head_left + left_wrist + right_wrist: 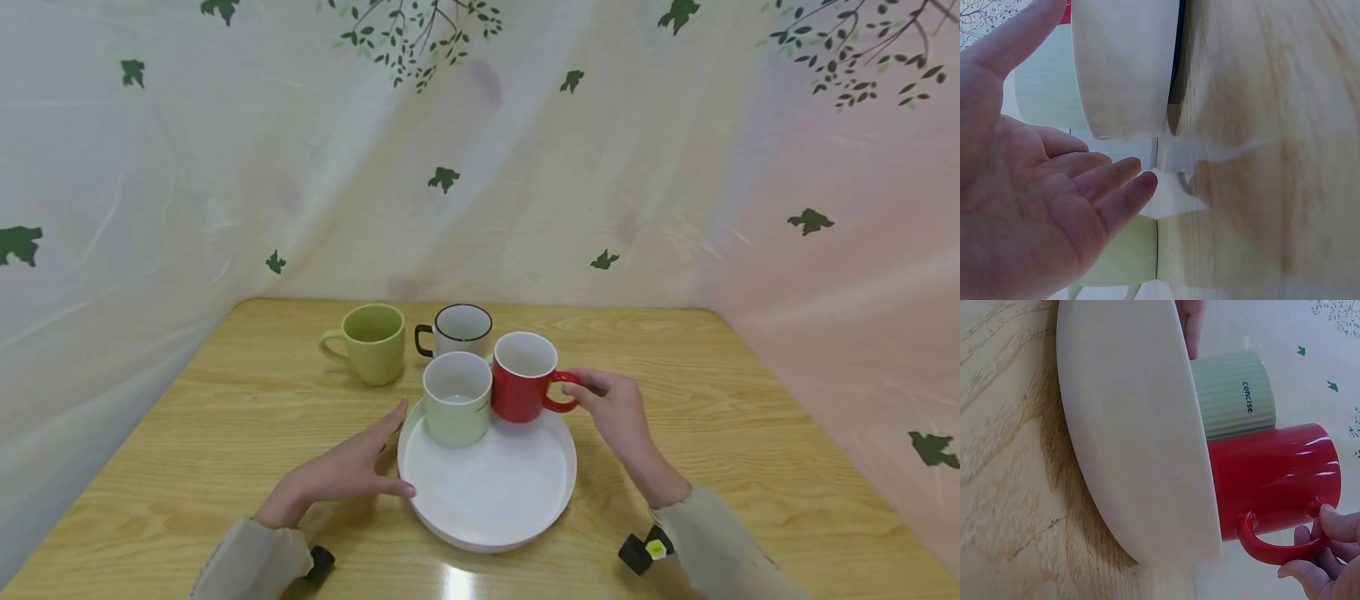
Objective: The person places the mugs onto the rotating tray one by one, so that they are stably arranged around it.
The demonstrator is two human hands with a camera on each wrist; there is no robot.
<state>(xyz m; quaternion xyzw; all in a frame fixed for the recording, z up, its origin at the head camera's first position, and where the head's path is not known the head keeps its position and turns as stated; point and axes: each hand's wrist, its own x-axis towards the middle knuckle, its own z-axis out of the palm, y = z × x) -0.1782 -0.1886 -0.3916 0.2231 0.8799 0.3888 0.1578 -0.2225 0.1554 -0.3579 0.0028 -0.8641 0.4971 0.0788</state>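
Note:
A round white tray [487, 500] with a raised rim lies on the wooden table. Toward its back left stands a pale green mug [457, 408], marked "concise" in the right wrist view. Beside it, at the tray's back, is a red mug [519, 387] with a white inside, its handle turned right. My right hand [617, 412] pinches that red handle [1272, 551] between thumb and fingers. At the tray's left rim my left hand [352, 467] spreads its thumb and fingers along the side, thumb tip at the rim; its palm [1029, 200] faces the tray.
Behind the tray stands a white mug [461, 327] with a black rim and black handle. Left of that is a yellow-green mug [373, 346], handle pointing left. A pale cloth [480, 217] printed with leaves hangs behind the table [225, 417] and along its sides.

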